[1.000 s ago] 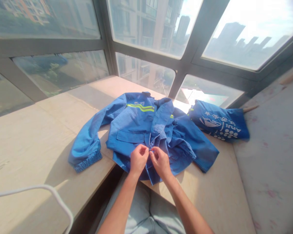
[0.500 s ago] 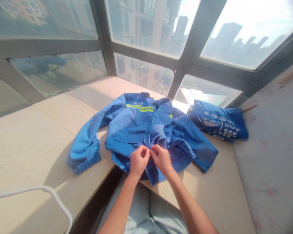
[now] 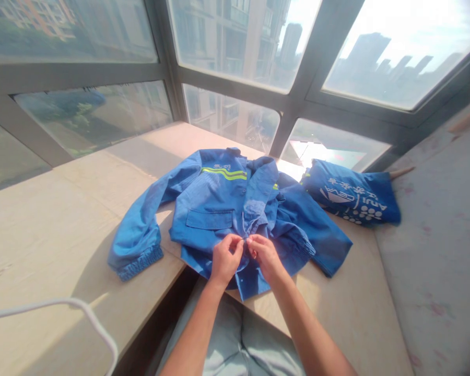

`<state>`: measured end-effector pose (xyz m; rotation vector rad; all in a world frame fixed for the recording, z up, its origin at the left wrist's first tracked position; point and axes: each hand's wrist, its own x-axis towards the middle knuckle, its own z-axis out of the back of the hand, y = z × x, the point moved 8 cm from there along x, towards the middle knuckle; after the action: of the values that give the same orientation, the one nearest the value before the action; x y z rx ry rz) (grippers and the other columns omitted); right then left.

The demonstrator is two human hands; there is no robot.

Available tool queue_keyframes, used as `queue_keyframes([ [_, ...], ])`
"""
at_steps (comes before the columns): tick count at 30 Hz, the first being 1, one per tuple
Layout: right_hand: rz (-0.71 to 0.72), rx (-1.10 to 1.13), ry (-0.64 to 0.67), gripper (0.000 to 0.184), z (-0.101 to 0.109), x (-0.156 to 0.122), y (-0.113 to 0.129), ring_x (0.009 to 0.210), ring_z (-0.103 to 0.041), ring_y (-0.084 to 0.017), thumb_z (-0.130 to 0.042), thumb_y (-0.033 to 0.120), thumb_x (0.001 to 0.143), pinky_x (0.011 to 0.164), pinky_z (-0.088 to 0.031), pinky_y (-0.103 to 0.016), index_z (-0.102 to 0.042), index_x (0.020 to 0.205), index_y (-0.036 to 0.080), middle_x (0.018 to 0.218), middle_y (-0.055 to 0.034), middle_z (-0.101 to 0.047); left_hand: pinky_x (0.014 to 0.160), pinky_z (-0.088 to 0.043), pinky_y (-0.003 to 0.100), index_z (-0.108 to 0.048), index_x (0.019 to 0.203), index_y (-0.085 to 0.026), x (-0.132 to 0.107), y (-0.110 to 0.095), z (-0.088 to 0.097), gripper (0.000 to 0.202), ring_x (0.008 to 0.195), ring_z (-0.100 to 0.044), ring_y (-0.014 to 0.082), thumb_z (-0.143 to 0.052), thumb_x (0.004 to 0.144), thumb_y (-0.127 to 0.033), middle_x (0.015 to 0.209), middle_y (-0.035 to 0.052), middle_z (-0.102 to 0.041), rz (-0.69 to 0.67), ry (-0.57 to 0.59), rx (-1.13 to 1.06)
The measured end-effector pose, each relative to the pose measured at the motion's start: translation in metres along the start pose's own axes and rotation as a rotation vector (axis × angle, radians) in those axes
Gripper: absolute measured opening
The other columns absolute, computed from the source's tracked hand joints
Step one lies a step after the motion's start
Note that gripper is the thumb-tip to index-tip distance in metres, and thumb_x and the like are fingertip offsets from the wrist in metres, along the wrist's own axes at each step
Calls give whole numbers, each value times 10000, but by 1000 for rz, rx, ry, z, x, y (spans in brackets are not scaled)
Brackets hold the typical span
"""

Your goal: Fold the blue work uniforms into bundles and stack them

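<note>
Two hands meet over the front opening of a blue jacket [image 3: 211,196], which lies spread across the inner corner of the pale worktop [image 3: 62,219], its collar towards the window side and its hem reaching past the near edge. The left hand [image 3: 226,259] has thumb and fingers brought together on one side of the opening, and the right hand [image 3: 265,257] pinches just beside it — the gaps at the fingertips look closed down to the cloth, though whether a button or a zip sits between them is too small to tell. The jacket should handle as light and soft, with no stiffness of its own; it creases freely and probably will not slip much, nor is it fragile. The doubled front edge looks the firmest place to hold, close to the fastening, while the loose body would likely bunch if gripped broadly. The pocket flap [image 3: 209,220] and the gathered cuff [image 3: 141,263], which lies near the worktop's inner front edge, would offer other grips — less steady ones, I judge. A folded blue garment [image 3: 360,196] with white lettering rests by the worktop's right edge, against the wall, and a white cable [image 3: 78,304] curves over the near left part.
</note>
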<state>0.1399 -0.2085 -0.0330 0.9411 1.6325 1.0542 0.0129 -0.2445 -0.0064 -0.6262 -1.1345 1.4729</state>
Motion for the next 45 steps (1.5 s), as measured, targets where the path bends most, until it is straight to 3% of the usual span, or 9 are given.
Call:
queue_keyframes([
  [7, 36, -148, 32, 401, 7, 4, 11, 493, -446, -96, -744, 556, 649, 487, -360, -215, -609, 719, 185, 542, 39, -530, 939, -506, 345, -671, 1019, -223, 3, -4, 7, 156, 1024, -651, 219, -564, 907, -239, 1049, 73, -687, -154, -56, 255],
  [13, 151, -356, -214, 468, 29, 27, 29, 546, -596, -149, -562, 625, 815, 531, -446, -249, -685, 886, 178, 710, -35, -692, 871, -520, 354, -715, 1034, -217, 2, -6, -10, 250, 940, -668, 212, -487, 946, -163, 984, 75, -720, -217, 114, 317],
  [18, 313, -699, -464, 306, 37, 40, 61, 666, -627, -186, -587, 507, 826, 612, -427, -259, -685, 813, 218, 705, -25, -688, 781, -516, 307, -747, 950, -235, 4, -21, -14, 199, 853, -666, 202, -562, 903, -179, 902, 67, -709, -276, 295, 394],
  [20, 357, -677, -521, 263, 40, 44, 66, 708, -623, -193, -585, 456, 805, 644, -431, -267, -686, 821, 213, 751, -35, -698, 772, -517, 292, -748, 909, -247, 16, -22, -10, 191, 840, -668, 196, -558, 917, -228, 878, 55, -711, -259, 319, 351],
  [24, 357, -350, -466, 316, 45, 47, 57, 636, -567, -172, -557, 451, 778, 595, -423, -267, -662, 879, 171, 742, -31, -670, 907, -514, 327, -721, 1063, -226, 62, -21, 2, 247, 987, -672, 213, -518, 925, -200, 1047, 74, -733, -245, 160, 288],
  [28, 284, -121, -419, 388, 49, 38, 45, 576, -520, -146, -582, 493, 764, 524, -383, -250, -655, 949, 159, 742, -20, -660, 967, -492, 340, -699, 1108, -201, 102, -9, -24, 303, 1070, -664, 241, -605, 828, -135, 1129, 108, -727, -237, 287, 403],
  [32, 268, -235, -471, 417, 53, 29, 52, 603, -551, -167, -592, 550, 797, 548, -391, -264, -685, 890, 155, 728, -41, -672, 822, -510, 303, -709, 918, -203, 118, 3, -46, 163, 908, -700, 247, -617, 796, -145, 953, 110, -750, -206, 370, 458],
  [38, 368, -997, -593, 236, 24, 22, 91, 753, -621, -201, -593, 425, 907, 610, -348, -274, -687, 956, 215, 891, -69, -701, 744, -489, 292, -706, 901, -197, 118, 14, -55, 181, 852, -704, 244, -527, 877, -196, 916, 128, -754, -117, 371, 488],
  [45, 364, -1371, -554, 167, -30, 45, 97, 847, -661, -185, -536, 360, 985, 657, -411, -250, -609, 971, 210, 980, -65, -692, 717, -464, 302, -668, 935, -155, 111, 24, -38, 254, 817, -701, 249, -418, 957, -191, 901, 148, -743, 10, 346, 518],
])
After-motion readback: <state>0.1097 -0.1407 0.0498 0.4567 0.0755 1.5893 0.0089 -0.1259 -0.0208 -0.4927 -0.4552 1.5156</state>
